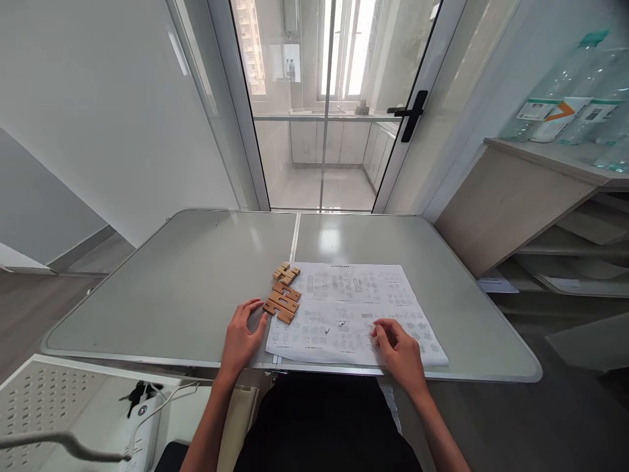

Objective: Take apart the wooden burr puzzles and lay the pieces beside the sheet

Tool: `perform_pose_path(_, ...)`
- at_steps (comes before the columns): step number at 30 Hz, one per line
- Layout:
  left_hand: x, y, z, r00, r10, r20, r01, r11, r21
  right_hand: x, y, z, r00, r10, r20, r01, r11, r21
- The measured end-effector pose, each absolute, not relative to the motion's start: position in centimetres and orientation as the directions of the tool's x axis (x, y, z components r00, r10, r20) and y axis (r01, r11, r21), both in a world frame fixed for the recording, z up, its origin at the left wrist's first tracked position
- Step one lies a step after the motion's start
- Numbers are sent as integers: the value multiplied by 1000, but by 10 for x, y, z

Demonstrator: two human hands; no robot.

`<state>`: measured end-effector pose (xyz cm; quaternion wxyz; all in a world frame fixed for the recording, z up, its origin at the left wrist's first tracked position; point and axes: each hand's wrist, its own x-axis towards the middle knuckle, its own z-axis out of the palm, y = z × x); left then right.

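My left hand rests on the table by its near edge, fingers apart. Its fingertips and thumb are at the left end of the notched brown wooden pieces; whether they touch is hard to tell. Those pieces lie side by side along the left margin of a large printed sheet. Just beyond them is a small cluster of lighter notched wooden pieces. Over the lower right of the sheet, my right hand is curled, thumb and fingertips drawn together. Anything held there is hidden or too small to see.
The grey folding table has a seam down its middle. Below left stands a white perforated basket with keys and a power strip. A glass door is ahead; a shelf with plastic bottles is right.
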<state>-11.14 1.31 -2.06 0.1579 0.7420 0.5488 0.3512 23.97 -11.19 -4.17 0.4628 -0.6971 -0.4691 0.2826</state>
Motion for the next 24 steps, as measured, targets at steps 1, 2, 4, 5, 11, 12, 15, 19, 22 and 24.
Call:
perform_pose_path(1, -111, 13, -21, 149, 925, 348, 703, -347, 620, 240, -112, -42, 395, 918, 42, 392, -128, -911)
perform_pose_path(2, -111, 13, -20, 148, 926, 347, 704, -345, 621, 240, -112, -42, 392, 919, 43, 392, -124, -912)
perform_pose_path(4, -111, 13, -20, 149, 927, 344, 704, -344, 622, 240, -112, -42, 390, 920, 44, 391, -122, -912)
perform_pose_path(5, -111, 13, -19, 150, 928, 342, 704, -343, 622, 240, -112, -42, 392, 919, 45, 392, -122, -912)
perform_pose_path(11, -110, 11, -16, 151, 930, 335, 706, -339, 622, 240, -112, -41, 400, 915, 54, 401, -122, -908)
perform_pose_path(12, -110, 11, -16, 151, 931, 334, 705, -338, 623, 240, -112, -41, 401, 915, 51, 402, -126, -907)
perform_pose_path(15, -110, 10, -16, 148, 934, 326, 703, -332, 629, 240, -113, -40, 397, 917, 38, 401, -136, -906)
perform_pose_path(19, -110, 10, -16, 145, 937, 319, 704, -324, 632, 240, -113, -40, 393, 919, 37, 396, -132, -908)
perform_pose_path(22, -110, 10, -16, 155, 932, 327, 701, -337, 629, 240, -113, -41, 403, 914, 48, 400, -129, -908)
perform_pose_path(24, -110, 10, -16, 155, 930, 333, 700, -342, 627, 240, -113, -41, 406, 913, 51, 401, -128, -907)
